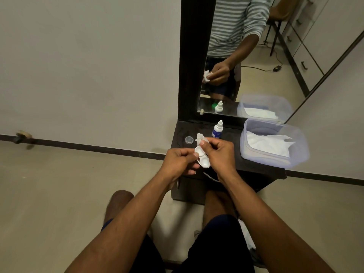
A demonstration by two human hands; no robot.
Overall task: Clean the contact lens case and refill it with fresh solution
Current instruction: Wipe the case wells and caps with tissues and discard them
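Resting between both hands, lens case [202, 158] meets right hand's [218, 152] tissue [200, 138].

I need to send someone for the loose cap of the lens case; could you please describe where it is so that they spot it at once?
Find the dark dresser top below the mirror. At its back left, left of the solution bottle, lies the cap. It is small, round and greyish, unlike the white tissue beside it.

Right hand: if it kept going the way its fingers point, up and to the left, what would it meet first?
Probably the clear cap on the dark table, beyond the tissue that the right hand holds at the lens case. Depth is uncertain.
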